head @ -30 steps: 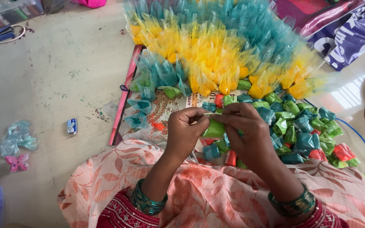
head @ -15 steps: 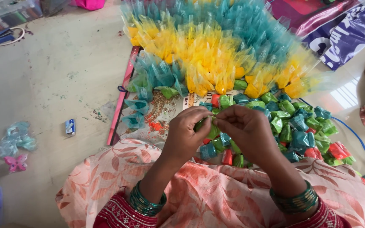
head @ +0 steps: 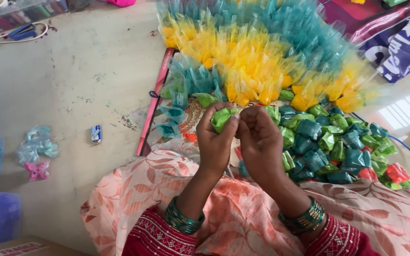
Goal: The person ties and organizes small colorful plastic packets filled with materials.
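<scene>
Pinching a green folded fabric piece point(head: 223, 117) at its fingertips, the left hand point(head: 217, 140) lifts it above the lap; the right hand point(head: 261, 142), fingers curled, touches it beside the teal pieces point(head: 330, 151)

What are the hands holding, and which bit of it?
The left hand pinches a small green folded piece by its lower edge, between thumb and fingertips. The right hand is beside it; whether its fingers grip the piece too cannot be told.

Counts, floor & lap

2 hands point(head: 217, 142) point(head: 261, 142), 1 green pouch point(head: 224, 117) btwn them; 1 pink butterfly point(head: 37, 169), 1 small blue-white box point(head: 96, 134), 1 red stick point(head: 153, 102); tufts & folded pouches too many to count.
</scene>
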